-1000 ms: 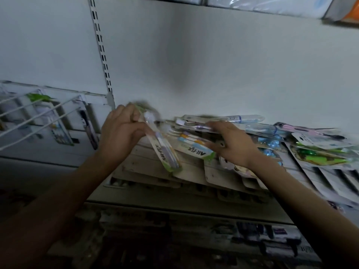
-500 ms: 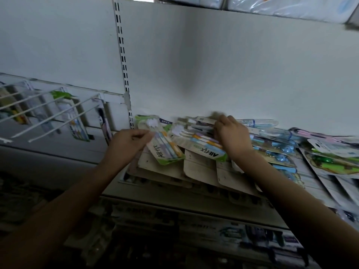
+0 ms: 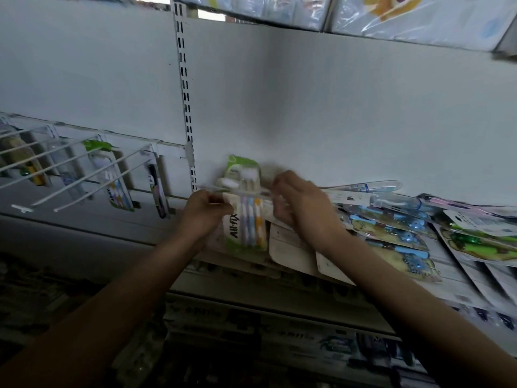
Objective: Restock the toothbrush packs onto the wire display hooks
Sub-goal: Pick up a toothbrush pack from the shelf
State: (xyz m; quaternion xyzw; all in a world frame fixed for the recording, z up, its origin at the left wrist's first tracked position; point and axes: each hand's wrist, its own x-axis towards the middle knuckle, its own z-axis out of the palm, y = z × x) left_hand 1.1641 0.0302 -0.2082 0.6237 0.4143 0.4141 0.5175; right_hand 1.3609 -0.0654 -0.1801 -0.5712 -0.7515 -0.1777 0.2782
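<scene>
All-fix toothbrush pack [image 3: 246, 219] stood upright against the back panel [image 3: 335, 107], left hand [image 3: 205, 212] and right hand [image 3: 298, 204] each pinching a side in a closed grip. Loose packs [image 3: 391, 228] crowded the shelf [image 3: 458, 284] rightward; wire hooks [image 3: 92, 177] jutted out left, some carrying hung packs [image 3: 117, 189].

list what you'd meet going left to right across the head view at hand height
wire display hooks → pack hanging on a hook → left hand → All-fix toothbrush pack → right hand → blue toothbrush packs

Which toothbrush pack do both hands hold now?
The green All-fix pack between left hand and right hand; the other packs lie on the shelf or hang on hooks.
</scene>
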